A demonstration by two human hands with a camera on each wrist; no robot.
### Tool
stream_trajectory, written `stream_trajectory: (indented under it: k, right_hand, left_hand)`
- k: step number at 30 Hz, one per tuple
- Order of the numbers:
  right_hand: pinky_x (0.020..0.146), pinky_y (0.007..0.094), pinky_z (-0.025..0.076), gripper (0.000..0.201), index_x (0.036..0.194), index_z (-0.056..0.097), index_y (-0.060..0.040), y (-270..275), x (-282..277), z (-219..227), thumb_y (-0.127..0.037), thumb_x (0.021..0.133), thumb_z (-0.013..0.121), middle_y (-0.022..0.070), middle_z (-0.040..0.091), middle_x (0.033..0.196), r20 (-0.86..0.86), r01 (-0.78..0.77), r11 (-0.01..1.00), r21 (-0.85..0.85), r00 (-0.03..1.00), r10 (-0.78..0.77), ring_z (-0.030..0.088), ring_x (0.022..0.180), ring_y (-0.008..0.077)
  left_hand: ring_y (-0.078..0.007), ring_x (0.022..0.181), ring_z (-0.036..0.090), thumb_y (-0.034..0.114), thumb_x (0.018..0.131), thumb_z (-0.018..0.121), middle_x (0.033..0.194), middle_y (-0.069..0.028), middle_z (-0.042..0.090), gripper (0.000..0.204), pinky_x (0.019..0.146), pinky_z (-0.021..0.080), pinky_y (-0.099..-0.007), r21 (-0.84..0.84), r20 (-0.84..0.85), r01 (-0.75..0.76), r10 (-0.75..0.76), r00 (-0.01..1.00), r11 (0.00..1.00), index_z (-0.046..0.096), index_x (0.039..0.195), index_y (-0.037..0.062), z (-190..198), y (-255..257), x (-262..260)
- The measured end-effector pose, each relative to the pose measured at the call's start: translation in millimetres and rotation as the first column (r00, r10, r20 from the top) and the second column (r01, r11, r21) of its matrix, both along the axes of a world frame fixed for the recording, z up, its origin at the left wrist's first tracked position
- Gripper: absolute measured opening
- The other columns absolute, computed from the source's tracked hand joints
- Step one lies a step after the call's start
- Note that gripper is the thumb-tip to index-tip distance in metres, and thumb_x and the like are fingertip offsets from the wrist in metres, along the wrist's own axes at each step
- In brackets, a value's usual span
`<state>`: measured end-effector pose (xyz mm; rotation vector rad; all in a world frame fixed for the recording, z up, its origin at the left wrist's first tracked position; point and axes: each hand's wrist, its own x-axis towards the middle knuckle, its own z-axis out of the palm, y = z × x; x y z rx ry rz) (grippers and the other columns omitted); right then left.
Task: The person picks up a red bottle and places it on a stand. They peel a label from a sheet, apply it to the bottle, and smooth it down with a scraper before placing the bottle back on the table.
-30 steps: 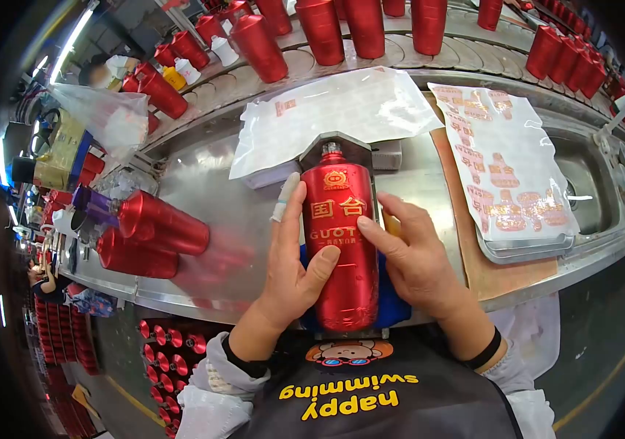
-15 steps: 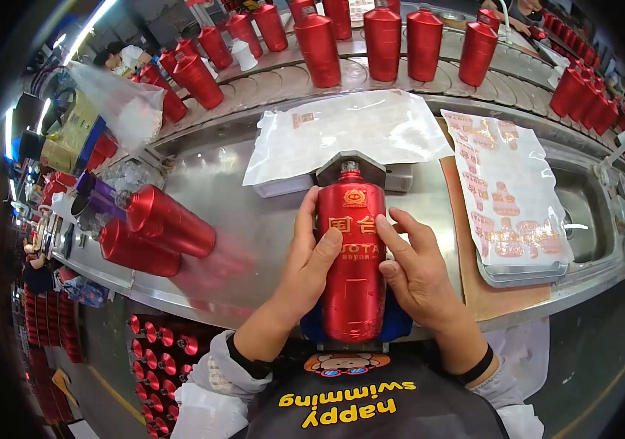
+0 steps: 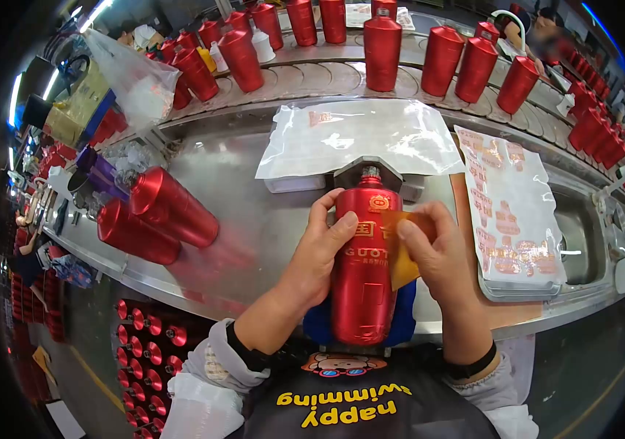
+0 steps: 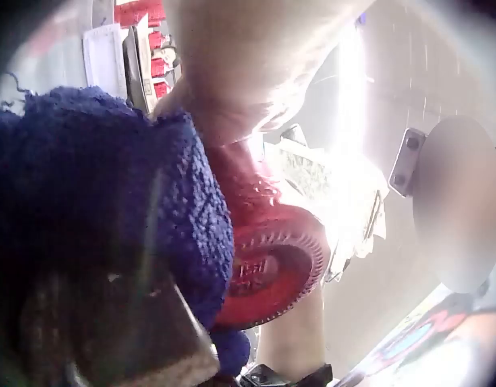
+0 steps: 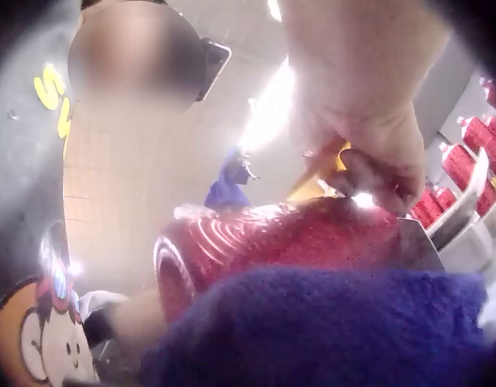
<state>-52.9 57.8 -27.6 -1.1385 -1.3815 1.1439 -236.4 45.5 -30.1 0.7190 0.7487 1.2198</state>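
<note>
A red bottle (image 3: 364, 296) with gold lettering lies on its back on a blue cloth (image 3: 405, 314), its neck in a dark metal notch (image 3: 393, 183). My left hand (image 3: 316, 252) grips the bottle's left side, thumb across the front beside the lettering. Between thumb and fingers, my right hand (image 3: 437, 252) pinches a thin amber-yellow sheet (image 3: 403, 269), which overlaps the bottle's right side and part of the lettering. The right wrist view shows the yellow sheet (image 5: 308, 181) close over the bottle's side. In the left wrist view the bottle's ribbed base (image 4: 268, 278) faces the camera.
Two red bottles (image 3: 173, 208) lie at the left of the steel table. A white decal sheet (image 3: 364, 139) covers a box behind the notch; another printed sheet (image 3: 506, 219) sits on a tray at right, before a sink (image 3: 579, 241). Red bottles (image 3: 382, 55) stand along the conveyor.
My right fingertips were on the bottle's lettering; now that hand pinches the yellow sheet at its right side. My left hand stays on the bottle. Conveyor bottles have shifted rightward.
</note>
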Motion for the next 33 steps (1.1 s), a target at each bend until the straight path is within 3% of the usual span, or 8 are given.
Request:
stream_trajectory:
  k: [8, 13, 16, 18, 20, 22, 26, 33]
  right_hand:
    - [0.069, 0.0241, 0.050, 0.019, 0.104, 0.057, -0.0019, -8, 6, 18, -0.011, 0.092, 0.068, 0.0045, 0.065, 0.094, -0.212, -0.043, 0.993, 0.106, 0.975, 0.065, 0.061, 0.084, 0.0082]
    - [0.063, 0.0312, 0.051, 0.015, 0.092, 0.064, 0.0007, 36, 3, 45, -0.007, 0.083, 0.072, 0.0145, 0.066, 0.077, 0.443, -0.036, 0.876, 0.480, 0.872, -0.207, 0.066, 0.069, 0.0199]
    - [0.061, 0.0320, 0.050, 0.013, 0.088, 0.064, 0.0005, 24, -8, 58, -0.008, 0.082, 0.072, 0.0144, 0.065, 0.076, 0.338, -0.424, 0.866, 0.265, 0.882, 0.329, 0.065, 0.068, 0.0193]
    - [0.061, 0.0334, 0.047, 0.009, 0.087, 0.066, -0.0039, 32, -12, 56, -0.008, 0.081, 0.071, 0.0101, 0.060, 0.070, 0.327, -0.091, 0.905, 0.416, 0.943, -0.055, 0.061, 0.065, 0.0209]
    - [0.060, 0.0352, 0.043, 0.012, 0.085, 0.067, -0.0088, 34, 0, 55, -0.005, 0.075, 0.071, 0.0061, 0.051, 0.065, 0.556, -0.285, 0.557, 0.780, 0.724, -0.408, 0.055, 0.062, 0.0223]
    - [0.059, 0.0366, 0.039, 0.018, 0.084, 0.068, -0.0127, 2, -10, 52, -0.004, 0.068, 0.071, 0.0049, 0.043, 0.062, 0.576, -0.432, 0.505, 0.747, 0.801, -0.166, 0.050, 0.061, 0.0248]
    - [0.057, 0.0267, 0.045, 0.010, 0.091, 0.064, -0.0034, -12, 1, 34, -0.007, 0.085, 0.071, 0.0041, 0.062, 0.075, 0.247, -0.223, 0.965, 0.141, 0.952, 0.184, 0.059, 0.065, 0.0104]
    - [0.069, 0.0212, 0.047, 0.013, 0.098, 0.060, -0.0009, -17, 7, -11, -0.012, 0.094, 0.066, 0.0025, 0.066, 0.088, -0.091, 0.109, 0.993, 0.034, 0.990, -0.105, 0.059, 0.078, 0.0063]
  left_hand:
    - [-0.0167, 0.108, 0.057, 0.028, 0.096, 0.064, 0.123, -0.0122, 0.052, 0.058, 0.093, 0.051, -0.0340, 0.005, 0.026, 0.051, -0.051, 0.998, 0.999, 0.027, 0.137, 0.0093, 0, 9, -4]
    - [-0.0162, 0.107, 0.058, 0.027, 0.099, 0.059, 0.121, -0.0104, 0.053, 0.051, 0.092, 0.052, -0.0337, -0.008, 0.085, 0.025, -0.024, 0.996, 1.000, 0.029, 0.136, 0.0090, 0, 8, -6]
    - [-0.0159, 0.107, 0.058, 0.025, 0.101, 0.056, 0.120, -0.0093, 0.054, 0.046, 0.091, 0.052, -0.0329, 0.001, 0.104, -0.010, 0.010, 0.995, 1.000, 0.032, 0.136, 0.0087, -1, 6, -6]
    - [-0.0155, 0.106, 0.058, 0.024, 0.101, 0.055, 0.120, -0.0089, 0.054, 0.043, 0.092, 0.052, -0.0323, 0.006, 0.104, -0.016, 0.015, 0.994, 1.000, 0.033, 0.135, 0.0085, -1, 5, -5]
    - [-0.0150, 0.107, 0.058, 0.024, 0.102, 0.054, 0.119, -0.0086, 0.054, 0.042, 0.092, 0.052, -0.0317, 0.007, 0.106, -0.024, 0.024, 0.994, 1.000, 0.034, 0.135, 0.0084, -1, 5, -5]
    - [-0.0147, 0.107, 0.058, 0.023, 0.102, 0.054, 0.119, -0.0084, 0.054, 0.041, 0.093, 0.052, -0.0316, 0.000, 0.110, -0.036, 0.036, 0.993, 0.999, 0.034, 0.135, 0.0081, -2, 5, -4]
    - [-0.0144, 0.107, 0.057, 0.023, 0.102, 0.053, 0.119, -0.0077, 0.054, 0.040, 0.094, 0.051, -0.0315, 0.016, 0.118, -0.068, 0.065, 0.991, 0.998, 0.035, 0.135, 0.0083, -5, 6, -1]
    - [-0.0151, 0.111, 0.056, 0.025, 0.104, 0.048, 0.125, -0.0082, 0.053, 0.041, 0.097, 0.050, -0.0321, 0.036, 0.189, -0.023, 0.016, 0.982, 0.999, 0.033, 0.138, 0.0084, -22, 10, -5]
